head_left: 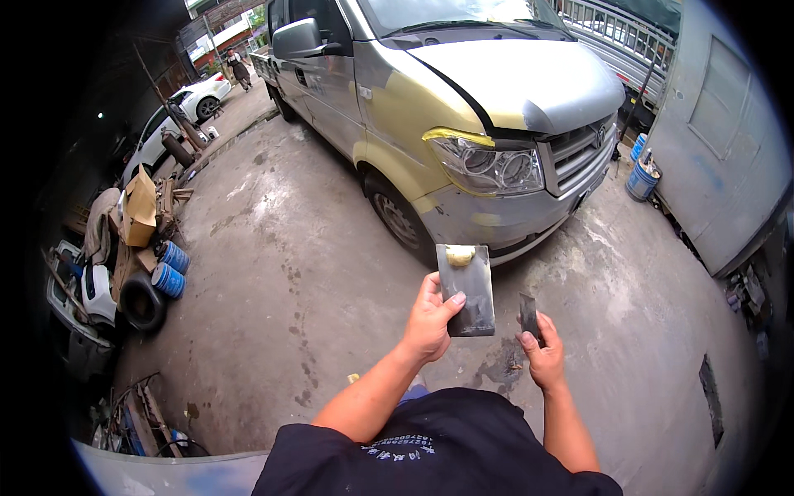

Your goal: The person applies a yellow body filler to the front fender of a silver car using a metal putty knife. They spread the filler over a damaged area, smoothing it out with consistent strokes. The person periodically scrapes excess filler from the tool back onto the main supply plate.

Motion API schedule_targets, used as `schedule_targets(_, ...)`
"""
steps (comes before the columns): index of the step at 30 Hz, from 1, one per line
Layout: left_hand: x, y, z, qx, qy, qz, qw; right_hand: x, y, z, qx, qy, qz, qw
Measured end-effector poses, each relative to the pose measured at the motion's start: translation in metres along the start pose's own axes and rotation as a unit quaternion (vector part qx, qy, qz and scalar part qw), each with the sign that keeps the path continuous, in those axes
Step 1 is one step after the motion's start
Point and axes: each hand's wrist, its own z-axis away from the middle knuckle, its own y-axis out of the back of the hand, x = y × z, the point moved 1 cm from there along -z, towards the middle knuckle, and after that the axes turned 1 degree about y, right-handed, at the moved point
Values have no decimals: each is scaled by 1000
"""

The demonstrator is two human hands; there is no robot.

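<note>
My left hand point(428, 321) grips a dark rectangular mixing board point(471, 307) by its left edge, thumb on top. Near the board's far end sits a lump of yellowish body filler point(460, 255). To the right, apart from the board, my right hand point(543, 354) is closed on a small dark putty spreader point(528, 317), held upright between thumb and fingers. Ahead of both hands stands a silver van point(496, 91). Yellowish filler patches point(418, 107) cover its front fender and part of the bumper. Yellow masking tape point(459, 135) runs along the headlight point(488, 168).
On the left lie a tyre point(143, 302), blue buckets point(169, 281), a cardboard box point(139, 207) and scrap parts. A grey metal panel point(719, 149) and a blue bucket point(643, 179) stand at right. Far off are a white car point(186, 107) and a person point(238, 69).
</note>
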Motion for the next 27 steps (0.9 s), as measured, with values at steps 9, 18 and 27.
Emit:
schedule_targets(9, -14, -16, 5, -52, 139, 69, 987, -23, -9, -8, -268, -206, -337, 879)
schedule_targets(18, -3, -15, -2, -48, 18, -33, 998, 6, 35, -20, -26, -209, -225, 951)
schedule_targets(27, -29, -18, -4, -166, 0, -28, 986, -14, 12, -5, -21, -133, 10, 991)
